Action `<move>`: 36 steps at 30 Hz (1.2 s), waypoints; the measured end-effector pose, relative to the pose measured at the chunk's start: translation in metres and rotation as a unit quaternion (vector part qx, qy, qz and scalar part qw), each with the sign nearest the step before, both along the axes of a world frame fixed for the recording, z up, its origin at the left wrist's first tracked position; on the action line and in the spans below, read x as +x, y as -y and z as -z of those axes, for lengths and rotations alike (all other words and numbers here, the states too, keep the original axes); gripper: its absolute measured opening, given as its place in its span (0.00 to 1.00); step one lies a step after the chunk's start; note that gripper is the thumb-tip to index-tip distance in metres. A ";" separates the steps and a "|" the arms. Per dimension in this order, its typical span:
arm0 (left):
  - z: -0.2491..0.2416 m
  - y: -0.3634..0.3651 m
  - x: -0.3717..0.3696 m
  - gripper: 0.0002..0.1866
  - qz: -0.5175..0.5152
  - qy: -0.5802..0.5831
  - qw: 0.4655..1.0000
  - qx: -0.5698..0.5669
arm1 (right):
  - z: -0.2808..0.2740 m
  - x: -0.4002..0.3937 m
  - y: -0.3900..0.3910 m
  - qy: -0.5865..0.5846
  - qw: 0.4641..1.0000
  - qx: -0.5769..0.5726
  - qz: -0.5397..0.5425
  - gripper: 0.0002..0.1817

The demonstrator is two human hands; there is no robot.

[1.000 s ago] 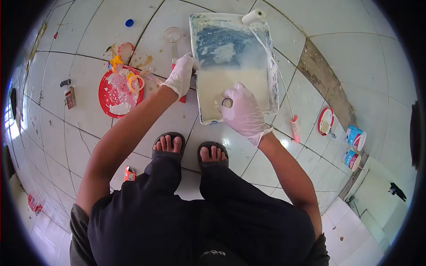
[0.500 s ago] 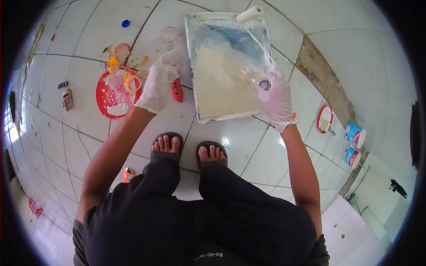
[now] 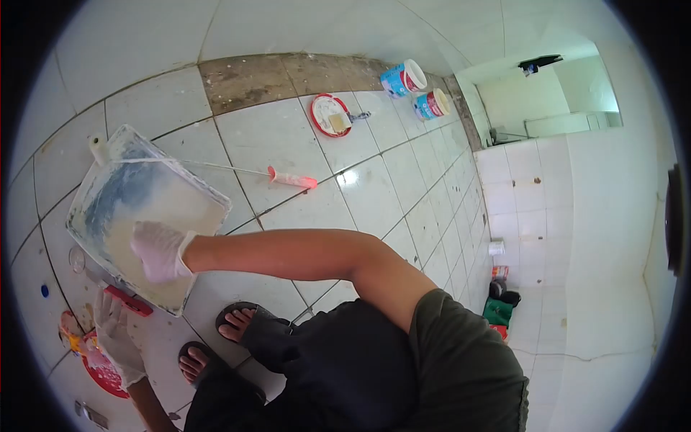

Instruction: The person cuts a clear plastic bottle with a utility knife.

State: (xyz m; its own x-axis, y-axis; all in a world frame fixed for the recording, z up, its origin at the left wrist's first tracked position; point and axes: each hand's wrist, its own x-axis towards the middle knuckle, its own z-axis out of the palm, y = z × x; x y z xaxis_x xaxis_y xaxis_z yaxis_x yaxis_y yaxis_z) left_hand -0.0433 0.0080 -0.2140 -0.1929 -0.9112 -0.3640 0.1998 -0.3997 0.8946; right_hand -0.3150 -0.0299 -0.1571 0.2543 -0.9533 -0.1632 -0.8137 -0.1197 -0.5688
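Note:
My right hand (image 3: pixel 162 252), in a white glove, is over the paint tray (image 3: pixel 212 200) with fingers curled. Whatever it holds is hidden beneath it. Cream-white paint and a bluish patch cover the tray's inside. A paint roller (image 3: pixel 291 178) lies across the tray's far side, its pink handle sticking out over the floor. My left hand (image 3: pixel 115 335), also gloved, is low at the left with fingers stretched out. Right by its fingertips is a red-handled tool (image 3: pixel 129 301), close to the tray's edge. A red lid (image 3: pixel 108 378) with white paint is partly behind the left hand.
A paintbrush (image 3: pixel 338 124) rests on another red lid (image 3: pixel 314 108). Two paint tubs, one (image 3: pixel 397 79) by the wall and one (image 3: pixel 430 106) beside it, stand beyond. A blue cap (image 3: pixel 44 291) and a clear round piece (image 3: pixel 77 259) are on the tiled floor, near my sandalled feet.
The view has swung to the right, so tray and hands now appear further left. My right hand has moved off the roller handle. The clear bottle-like thing with a blue ring there no longer shows.

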 end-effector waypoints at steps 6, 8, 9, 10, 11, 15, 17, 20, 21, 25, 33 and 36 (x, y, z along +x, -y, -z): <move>0.000 -0.001 0.002 0.36 -0.044 -0.029 0.995 0.083 | -0.026 -0.067 0.023 0.073 0.992 -0.012 0.101 0.17; 0.015 -0.003 0.009 0.34 -0.010 -0.120 0.990 0.074 | -0.020 -0.082 0.016 0.175 0.981 -0.067 0.052 0.09; 0.001 -0.006 0.004 0.30 -0.003 -0.031 0.999 0.020 | -0.020 -0.090 0.007 0.182 0.976 -0.107 0.051 0.14; -0.009 -0.007 -0.001 0.30 -0.008 -0.008 0.999 0.031 | -0.041 -0.091 -0.005 0.086 0.989 -0.099 0.066 0.19; -0.005 -0.009 0.004 0.32 -0.022 -0.012 0.999 0.043 | -0.040 -0.095 -0.013 0.036 0.994 -0.097 0.026 0.15; -0.021 -0.012 -0.014 0.37 -0.050 0.004 0.998 0.048 | -0.056 -0.088 -0.048 -0.128 0.989 -0.053 -0.050 0.08; -0.017 -0.019 -0.023 0.33 -0.086 -0.032 0.996 0.024 | -0.050 -0.081 -0.051 -0.098 0.991 -0.006 -0.088 0.08; -0.026 -0.019 -0.037 0.21 -0.026 0.100 0.994 -0.037 | -0.048 -0.058 -0.046 -0.021 0.991 -0.039 -0.130 0.07; -0.014 -0.021 -0.040 0.21 -0.031 0.161 0.976 -0.147 | -0.047 -0.051 -0.043 -0.009 0.994 0.009 -0.109 0.08; -0.005 -0.044 -0.059 0.24 -0.149 -0.008 0.988 -0.045 | -0.017 -0.052 -0.013 0.079 0.991 0.033 -0.107 0.12; 0.007 -0.046 -0.041 0.25 -0.130 -0.013 0.991 0.011 | 0.010 -0.091 0.067 0.152 0.958 0.166 0.175 0.11; 0.014 -0.045 -0.043 0.25 -0.129 0.004 0.991 -0.038 | -0.006 -0.072 0.052 0.107 0.989 -0.043 0.095 0.11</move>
State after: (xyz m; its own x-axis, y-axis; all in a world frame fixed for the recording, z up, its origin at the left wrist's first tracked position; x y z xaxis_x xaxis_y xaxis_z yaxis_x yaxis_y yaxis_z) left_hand -0.0860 0.0534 -0.2278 0.0532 -0.9544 -0.2938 0.2801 -0.2681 0.9218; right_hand -0.3868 -0.0823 -0.1511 0.0892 -0.9952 -0.0410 -0.6878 -0.0318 -0.7252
